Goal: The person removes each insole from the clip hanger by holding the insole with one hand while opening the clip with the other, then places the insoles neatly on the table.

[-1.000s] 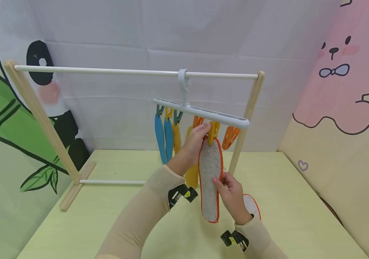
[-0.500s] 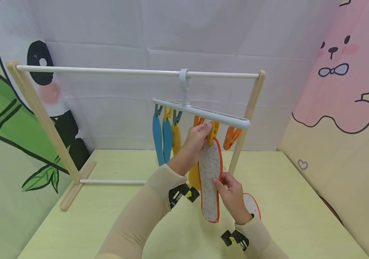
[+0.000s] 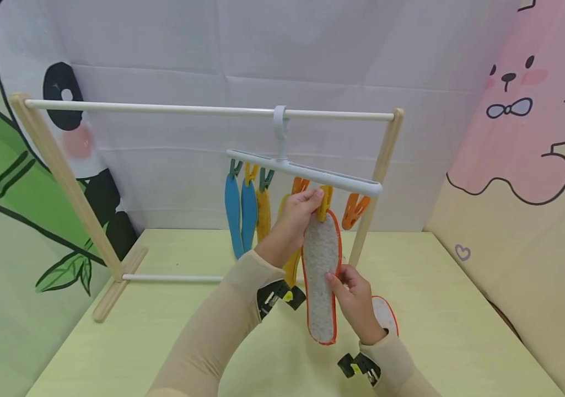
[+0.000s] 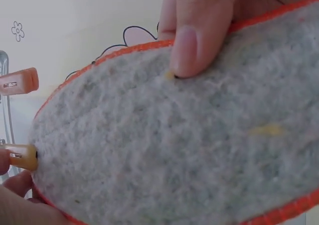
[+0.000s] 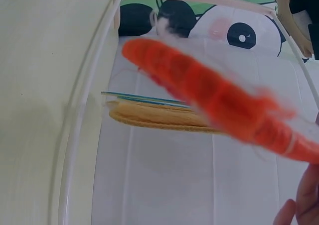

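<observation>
A grey felt insole (image 3: 319, 281) with an orange stitched edge hangs upright from a yellow clothespin (image 3: 326, 205) on the pale grey clip hanger (image 3: 332, 177). My left hand (image 3: 293, 223) pinches that clothespin at the insole's top. In the left wrist view, the clothespin (image 4: 22, 156) sits against the insole's end. Lower down, my right hand (image 3: 354, 295) grips the insole's right edge, with the thumb (image 4: 192, 46) flat on its grey face. The right wrist view shows the orange edge side-on and blurred. My left hand and forearm partly hide the yellow insole (image 3: 291, 269) behind.
Two blue insoles (image 3: 233, 212) and another yellow insole (image 3: 263, 215) hang at the hanger's left. An orange clothespin (image 3: 355, 211) hangs at its right end. Another grey insole (image 3: 385, 315) lies on the table (image 3: 451, 331) behind my right wrist. The wooden rack (image 3: 71, 193) carries the hanger.
The hanger's left end has swung a little to the left, carrying the blue and yellow insoles with it. Both hands keep nearly the same place and hold.
</observation>
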A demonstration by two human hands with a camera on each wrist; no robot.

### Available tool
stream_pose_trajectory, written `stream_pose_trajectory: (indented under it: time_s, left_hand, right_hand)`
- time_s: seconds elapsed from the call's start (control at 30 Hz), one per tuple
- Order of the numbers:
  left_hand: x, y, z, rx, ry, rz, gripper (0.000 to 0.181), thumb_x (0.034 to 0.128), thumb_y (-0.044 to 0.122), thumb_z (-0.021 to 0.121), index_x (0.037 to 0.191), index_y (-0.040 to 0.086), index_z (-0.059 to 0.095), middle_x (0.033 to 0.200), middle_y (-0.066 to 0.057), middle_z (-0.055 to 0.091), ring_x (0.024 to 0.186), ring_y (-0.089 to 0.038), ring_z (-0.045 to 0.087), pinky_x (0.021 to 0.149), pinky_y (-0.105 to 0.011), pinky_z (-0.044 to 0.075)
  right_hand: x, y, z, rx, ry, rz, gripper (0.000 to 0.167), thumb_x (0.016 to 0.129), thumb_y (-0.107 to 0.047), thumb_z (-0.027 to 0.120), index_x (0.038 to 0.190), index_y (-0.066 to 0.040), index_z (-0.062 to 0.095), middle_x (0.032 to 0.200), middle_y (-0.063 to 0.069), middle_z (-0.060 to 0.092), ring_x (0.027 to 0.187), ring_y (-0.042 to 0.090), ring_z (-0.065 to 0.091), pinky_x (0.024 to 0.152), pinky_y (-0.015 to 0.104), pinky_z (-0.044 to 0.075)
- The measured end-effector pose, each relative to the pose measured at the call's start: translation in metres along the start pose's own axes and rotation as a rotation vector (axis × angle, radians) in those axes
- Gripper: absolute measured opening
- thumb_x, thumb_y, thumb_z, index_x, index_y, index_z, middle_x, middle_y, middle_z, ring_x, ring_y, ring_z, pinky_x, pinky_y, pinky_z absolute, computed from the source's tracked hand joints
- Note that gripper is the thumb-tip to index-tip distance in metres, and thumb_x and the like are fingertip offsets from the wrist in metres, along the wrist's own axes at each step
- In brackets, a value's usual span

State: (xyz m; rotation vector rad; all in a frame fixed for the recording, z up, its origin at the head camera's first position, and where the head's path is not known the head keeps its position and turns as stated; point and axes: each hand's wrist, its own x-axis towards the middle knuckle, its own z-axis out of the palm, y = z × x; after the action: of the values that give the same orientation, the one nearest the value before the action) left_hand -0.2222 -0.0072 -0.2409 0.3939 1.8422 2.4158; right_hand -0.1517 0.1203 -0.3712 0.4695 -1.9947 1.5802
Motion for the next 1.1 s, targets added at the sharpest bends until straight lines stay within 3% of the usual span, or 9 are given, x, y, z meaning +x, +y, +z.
stream_pose_trajectory:
  time_s: [0.2, 0.33, 0.83, 1.1]
  left_hand:
    - [-0.0006, -0.0005, 0.0040, -0.027, 0.044, -0.007, 0.034, 0.1005, 0.014, 0.050, 0.123, -0.011, 0.058, 0.100, -0.006, 0.055, 0.096, -0.019, 0.049, 0.099, -0.036, 0.040]
    - [-0.0008, -0.0004, 0.0040, -0.025, 0.059, -0.009, 0.033, 0.1001, 0.013, 0.051, 0.121, -0.010, 0.059, 0.097, -0.006, 0.054, 0.093, -0.019, 0.048, 0.097, -0.036, 0.041]
    - [-0.0010, 0.0000, 0.0037, -0.018, 0.071, -0.013, 0.033, 0.0992, 0.012, 0.052, 0.123, -0.009, 0.059, 0.115, -0.013, 0.058, 0.103, -0.021, 0.051, 0.101, -0.037, 0.040]
    - [-0.0002, -0.0026, 0.0027, -0.007, 0.060, -0.006, 0.032, 0.0996, 0.011, 0.052, 0.121, -0.011, 0.059, 0.103, -0.008, 0.056, 0.094, -0.019, 0.049, 0.097, -0.037, 0.042]
  right_hand:
    - [-0.0003, 0.0002, -0.0040, 0.006, 0.001, -0.020, 0.008, 0.086, 0.011, 0.060, 0.094, 0.013, 0.061, 0.074, 0.007, 0.059, 0.068, 0.004, 0.052, 0.056, 0.018, 0.047]
    - [-0.0008, 0.0006, -0.0036, 0.005, 0.006, -0.022, 0.008, 0.085, 0.012, 0.061, 0.093, 0.012, 0.061, 0.074, 0.005, 0.059, 0.068, 0.003, 0.052, 0.056, 0.018, 0.046]
    - [0.0001, 0.0025, -0.0029, -0.014, 0.008, -0.014, 0.007, 0.085, 0.012, 0.061, 0.092, 0.012, 0.061, 0.073, 0.004, 0.059, 0.067, 0.003, 0.051, 0.055, 0.018, 0.045]
    - [-0.0004, 0.0061, -0.0030, -0.018, 0.015, -0.023, 0.007, 0.084, 0.013, 0.062, 0.091, 0.012, 0.061, 0.071, 0.000, 0.057, 0.066, 0.003, 0.049, 0.054, 0.018, 0.043]
